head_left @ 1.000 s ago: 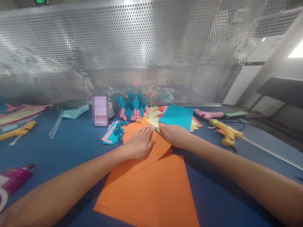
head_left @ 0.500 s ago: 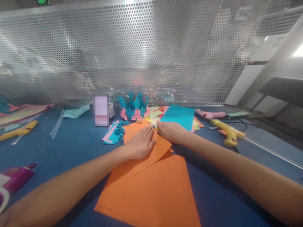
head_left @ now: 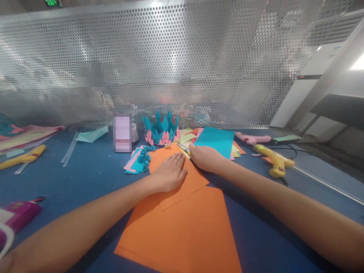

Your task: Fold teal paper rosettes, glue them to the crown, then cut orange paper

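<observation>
My left hand (head_left: 170,173) lies flat, fingers stretched out, on an orange paper sheet (head_left: 193,178). Beneath that sheet is a larger piece of orange paper (head_left: 182,231), reaching towards me. My right hand (head_left: 203,157) is closed around a utility knife (head_left: 184,147), whose blade end points forward and left past the sheet's far edge. Most of the knife's handle is hidden in my fingers. Just beyond my hands stands a teal folded-paper crown (head_left: 161,127) with pink paper flowers. A blue sheet (head_left: 216,140) lies beyond my right hand.
On the right lie a yellow glue gun (head_left: 275,159) and a pink glue gun (head_left: 253,138) with cables. Another yellow glue gun (head_left: 28,155) and a magenta device (head_left: 21,214) are at left. Crumpled blue paper pieces (head_left: 143,159) sit left of the orange sheet. A perforated metal screen (head_left: 170,57) closes the back.
The knife has moved forward and left, so more of its blade end shows beyond my right fingers. At the right edge, the orange sheets look slightly shifted. My left hand stays in place.
</observation>
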`<state>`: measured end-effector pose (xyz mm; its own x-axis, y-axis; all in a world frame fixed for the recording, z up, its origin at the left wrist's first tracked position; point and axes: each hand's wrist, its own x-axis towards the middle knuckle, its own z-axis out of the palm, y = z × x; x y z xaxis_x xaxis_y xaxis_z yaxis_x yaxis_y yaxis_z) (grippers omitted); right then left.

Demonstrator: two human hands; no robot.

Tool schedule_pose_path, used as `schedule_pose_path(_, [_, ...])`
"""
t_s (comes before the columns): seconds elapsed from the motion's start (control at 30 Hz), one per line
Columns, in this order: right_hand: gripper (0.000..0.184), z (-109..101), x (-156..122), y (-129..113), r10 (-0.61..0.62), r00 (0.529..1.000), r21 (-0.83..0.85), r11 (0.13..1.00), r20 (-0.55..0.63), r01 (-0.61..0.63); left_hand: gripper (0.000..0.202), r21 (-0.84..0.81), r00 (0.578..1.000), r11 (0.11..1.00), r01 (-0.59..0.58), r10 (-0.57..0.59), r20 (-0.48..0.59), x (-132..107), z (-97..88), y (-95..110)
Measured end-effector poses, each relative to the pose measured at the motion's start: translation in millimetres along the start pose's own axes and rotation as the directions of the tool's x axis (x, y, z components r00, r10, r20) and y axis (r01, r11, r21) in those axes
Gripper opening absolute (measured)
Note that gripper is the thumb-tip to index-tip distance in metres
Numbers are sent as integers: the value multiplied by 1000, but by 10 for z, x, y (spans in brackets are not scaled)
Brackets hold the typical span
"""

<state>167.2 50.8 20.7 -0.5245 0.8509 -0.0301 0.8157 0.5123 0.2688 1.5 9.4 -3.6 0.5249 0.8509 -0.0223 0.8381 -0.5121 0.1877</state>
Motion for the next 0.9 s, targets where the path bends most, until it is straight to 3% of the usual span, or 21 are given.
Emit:
schedule_pose_path(0.17, [31, 46, -14, 77, 75, 991, -16, 997, -113, -78, 59, -17, 1000, 1000, -1, 0, -31, -18, 8, -21])
schedule_pose_path(0.37, [33, -5, -36, 170, 166, 961, -13, 985, -221, -173, 46, -104, 986, 994, -43, 25, -165, -54, 5, -33])
schedule_pose_path(0.47, [32, -62, -79, 96, 99, 964, 10, 995, -247, -99, 42, -214, 971, 977, -12, -40, -236, -42, 7, -47])
schedule_pose_path(0.57, [34, -77, -152, -63, 12, 979, 65, 998, -203, 1, 34, -340, 930, 940, -15, -112, -349, 6, 15, -114])
schedule_pose_path(0.77, [57, -85, -311, -328, -54, 984, 195, 977, -168, 87, 34, -351, 878, 936, 13, -179, -444, 119, -8, -382])
schedule_pose_path(0.83, [61, -90, -318, -337, -44, 984, 288, 953, -175, 94, 34, -347, 873, 938, 26, -190, -449, 105, -73, -372])
schedule_pose_path(0.9, [60, -77, -292, -311, -20, 983, 373, 924, -183, 89, 31, -318, 873, 948, -1, -155, -463, 24, -169, -225])
